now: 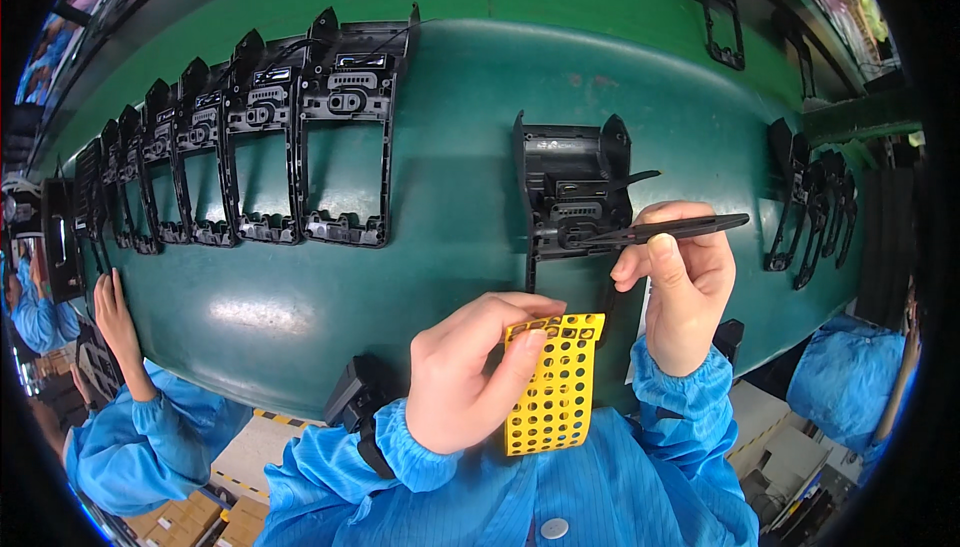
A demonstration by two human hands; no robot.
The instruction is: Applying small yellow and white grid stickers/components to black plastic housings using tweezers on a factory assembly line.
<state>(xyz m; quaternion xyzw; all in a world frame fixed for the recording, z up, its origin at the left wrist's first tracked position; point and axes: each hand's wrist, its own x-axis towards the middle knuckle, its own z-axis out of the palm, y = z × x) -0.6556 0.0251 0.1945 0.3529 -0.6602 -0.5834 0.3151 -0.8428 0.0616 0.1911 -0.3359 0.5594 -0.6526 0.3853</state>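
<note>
My left hand (470, 372) pinches a yellow sheet punched with round holes (555, 387) at its top edge, holding it in front of my chest. My right hand (685, 282) grips black tweezers (665, 232) whose tips reach left onto the connector area of a black plastic frame (570, 192) lying on the green belt (450, 117). The frame's lower part is hidden behind my hands.
A row of several identical black frames (250, 147) lies on the belt at the left. More black frames (810, 197) sit at the right and one (722, 17) on the far lane. Another person's hand (118, 322) in a blue sleeve rests at the belt's left edge.
</note>
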